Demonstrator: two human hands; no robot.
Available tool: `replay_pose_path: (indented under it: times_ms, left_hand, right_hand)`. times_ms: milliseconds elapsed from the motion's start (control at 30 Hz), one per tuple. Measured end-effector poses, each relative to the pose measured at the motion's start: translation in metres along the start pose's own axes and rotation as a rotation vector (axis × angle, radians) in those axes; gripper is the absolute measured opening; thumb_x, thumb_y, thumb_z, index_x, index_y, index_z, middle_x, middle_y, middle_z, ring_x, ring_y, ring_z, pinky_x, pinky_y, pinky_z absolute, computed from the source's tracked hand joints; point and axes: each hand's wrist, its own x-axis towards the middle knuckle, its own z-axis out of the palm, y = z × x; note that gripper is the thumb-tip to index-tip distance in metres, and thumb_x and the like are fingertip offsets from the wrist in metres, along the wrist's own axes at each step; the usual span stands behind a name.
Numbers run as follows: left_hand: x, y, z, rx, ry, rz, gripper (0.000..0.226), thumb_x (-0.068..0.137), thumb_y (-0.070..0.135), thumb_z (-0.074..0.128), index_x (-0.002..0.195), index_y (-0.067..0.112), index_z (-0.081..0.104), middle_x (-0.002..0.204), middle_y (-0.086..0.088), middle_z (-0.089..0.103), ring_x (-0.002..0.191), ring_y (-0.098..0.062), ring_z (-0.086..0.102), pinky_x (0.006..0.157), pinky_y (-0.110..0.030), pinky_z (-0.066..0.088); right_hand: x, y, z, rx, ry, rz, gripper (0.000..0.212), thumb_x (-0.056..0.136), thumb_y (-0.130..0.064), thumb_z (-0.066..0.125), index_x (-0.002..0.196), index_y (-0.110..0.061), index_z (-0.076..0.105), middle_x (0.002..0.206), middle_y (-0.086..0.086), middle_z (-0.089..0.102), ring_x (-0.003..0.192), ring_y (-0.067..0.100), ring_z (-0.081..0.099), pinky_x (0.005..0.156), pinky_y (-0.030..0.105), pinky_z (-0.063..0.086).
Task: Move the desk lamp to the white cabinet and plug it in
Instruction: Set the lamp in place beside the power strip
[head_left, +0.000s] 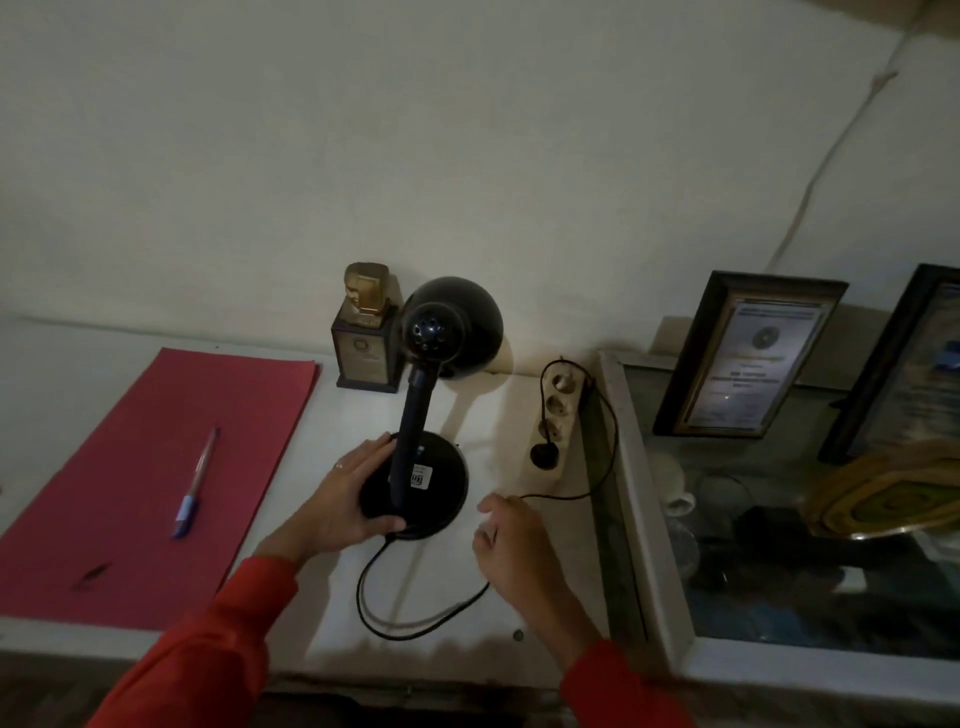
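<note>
Head camera looks down on a white cabinet top (291, 597) in dim light, where a black desk lamp (415, 467) stands upright on its round base, its domed shade turned toward the wall. Left hand (343, 499) lies against the left side of the base, fingers spread and curved round the rim, thumb at the near edge, so it has a loose hold of the lamp. Right hand (511, 540) hovers just right of the base, fingers half curled; the black cord (415, 631) passes at its fingertips, but I cannot tell whether it is pinched or only touched. The cord loops from the base across the cabinet top near the front edge, then runs up to a black plug (543, 453) seated in the nearest socket of a beige power strip (558, 415). A red folder (130, 467) with a pen (195, 486) on it lies to the left, a gold trophy (366, 332) stands behind the lamp, and framed certificates (748, 358) lean at the right
</note>
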Motion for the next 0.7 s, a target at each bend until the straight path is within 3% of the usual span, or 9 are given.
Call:
replay_pose_path:
  times_ms: [133, 233, 300, 467, 533, 600, 700]
  left_hand:
    - [-0.004, 0.001, 0.001, 0.036, -0.016, -0.004, 0.093, 0.067, 0.058, 0.071, 0.144, 0.020, 0.035, 0.156, -0.010, 0.025, 0.142, -0.028, 0.031, 0.112, -0.052, 0.033]
    - [-0.013, 0.012, 0.011, 0.118, 0.077, -0.057, 0.097, 0.065, 0.066, 0.063, 0.144, 0.018, 0.035, 0.157, -0.010, 0.023, 0.139, -0.030, 0.034, 0.115, -0.048, 0.031]
    - [-0.016, 0.023, 0.021, 0.176, 0.164, -0.109, 0.095, 0.065, 0.062, 0.071, 0.142, 0.018, 0.039, 0.155, -0.010, 0.028, 0.136, -0.033, 0.038, 0.112, -0.042, 0.033]
    - [-0.019, 0.055, 0.055, 0.288, 0.317, -0.282, 0.091, 0.066, 0.068, 0.067, 0.138, 0.016, 0.047, 0.151, -0.011, 0.038, 0.126, -0.037, 0.044, 0.102, -0.045, 0.040]
    - [-0.017, 0.062, 0.062, 0.338, 0.342, -0.303, 0.088, 0.067, 0.071, 0.063, 0.134, 0.015, 0.051, 0.147, -0.012, 0.043, 0.120, -0.037, 0.049, 0.096, -0.045, 0.044]
    - [-0.015, 0.062, 0.059, 0.364, 0.340, -0.276, 0.083, 0.069, 0.069, 0.056, 0.130, 0.014, 0.055, 0.140, -0.014, 0.049, 0.112, -0.038, 0.053, 0.091, -0.044, 0.047]
    - [-0.012, 0.047, 0.038, 0.212, 0.295, -0.210, 0.081, 0.067, 0.067, 0.054, 0.128, 0.014, 0.057, 0.136, -0.012, 0.049, 0.111, -0.035, 0.053, 0.096, -0.041, 0.045]
  right_hand:
    - [-0.008, -0.034, 0.009, -0.253, 0.099, 0.033, 0.032, 0.088, -0.031, 0.053, 0.117, -0.016, 0.055, 0.116, 0.004, 0.060, 0.107, 0.028, 0.047, 0.083, 0.037, 0.043]
    - [-0.004, -0.044, 0.007, -0.257, 0.028, 0.128, 0.033, 0.088, -0.031, 0.051, 0.118, -0.016, 0.051, 0.121, 0.005, 0.055, 0.112, 0.031, 0.047, 0.089, 0.039, 0.041]
    - [0.000, -0.043, 0.002, -0.227, -0.012, 0.175, 0.033, 0.090, -0.029, 0.051, 0.120, -0.016, 0.049, 0.126, 0.006, 0.051, 0.115, 0.030, 0.049, 0.092, 0.039, 0.041]
    - [0.001, -0.038, -0.015, -0.308, 0.068, 0.205, 0.033, 0.089, -0.037, 0.052, 0.116, -0.017, 0.051, 0.117, 0.006, 0.057, 0.106, 0.026, 0.055, 0.088, 0.036, 0.041]
    - [0.002, -0.038, -0.017, -0.179, 0.118, 0.144, 0.041, 0.088, -0.040, 0.055, 0.121, -0.018, 0.048, 0.116, 0.004, 0.058, 0.104, 0.022, 0.057, 0.082, 0.031, 0.042]
    - [0.005, -0.041, -0.014, 0.130, 0.106, 0.061, 0.052, 0.085, -0.038, 0.060, 0.131, -0.021, 0.044, 0.119, 0.000, 0.058, 0.107, 0.015, 0.057, 0.079, 0.020, 0.042]
    - [0.014, -0.050, -0.005, 0.378, 0.140, -0.005, 0.054, 0.083, -0.034, 0.067, 0.130, -0.022, 0.045, 0.121, -0.004, 0.057, 0.111, 0.010, 0.057, 0.085, 0.019, 0.049]
